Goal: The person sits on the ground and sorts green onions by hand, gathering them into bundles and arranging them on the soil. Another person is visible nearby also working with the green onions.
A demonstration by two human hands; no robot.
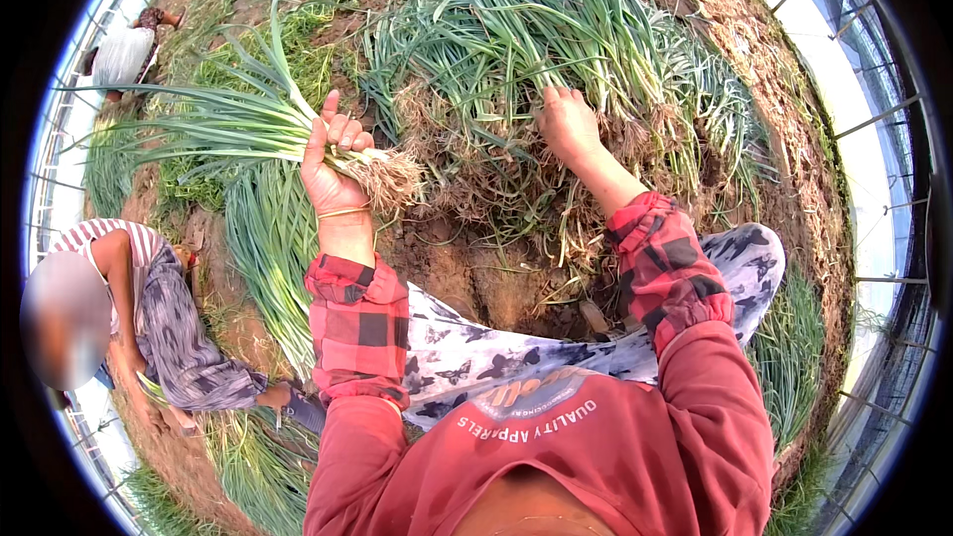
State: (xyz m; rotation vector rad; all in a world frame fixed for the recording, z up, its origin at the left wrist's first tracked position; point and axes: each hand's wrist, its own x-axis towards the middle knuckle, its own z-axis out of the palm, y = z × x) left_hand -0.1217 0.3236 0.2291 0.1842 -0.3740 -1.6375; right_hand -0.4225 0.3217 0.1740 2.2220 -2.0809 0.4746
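My left hand (335,152) is closed around a bunch of onion-like plants (246,123). Their long green leaves point left, and the pale, stringy roots (391,177) stick out on the right of the fist. A thin yellowish band (344,213) circles that wrist. Farther right, my right hand (569,123) has its fingers curled on pale stems at the front of a large heap of the same plants (551,22). The fingertips are partly hidden among the leaves. Tangled roots and dry stalks (484,186) lie below the heap.
Another pile of long leaves (272,238) lies left of my left forearm. A co-worker (160,305) sits close by at the left; another person (123,56) is farther off. Bare soil (447,260) shows before my legs. A metal-framed wall (878,119) runs along the right.
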